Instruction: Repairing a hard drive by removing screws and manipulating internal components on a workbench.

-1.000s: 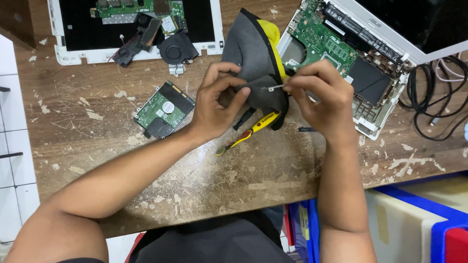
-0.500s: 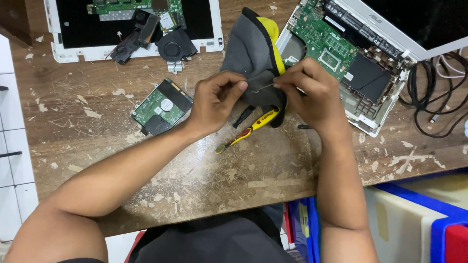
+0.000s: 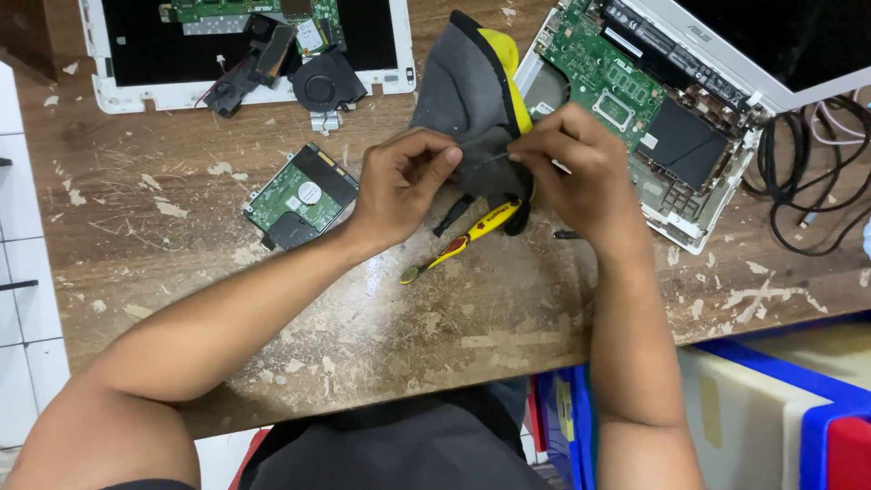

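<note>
Both the left hand and the right hand are pinching a thin metal rod between their fingertips. Just behind them, right of the hard drive, the opened laptop is lying with its board bare, so disassembly seems well underway.

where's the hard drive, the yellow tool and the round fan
hard drive (image 3: pixel 301 197), head view, on its green circuit board face
yellow tool (image 3: pixel 463 241), head view, on the middle of its yellow handle
round fan (image 3: pixel 319 88), head view, on the black hub of the blades
</note>
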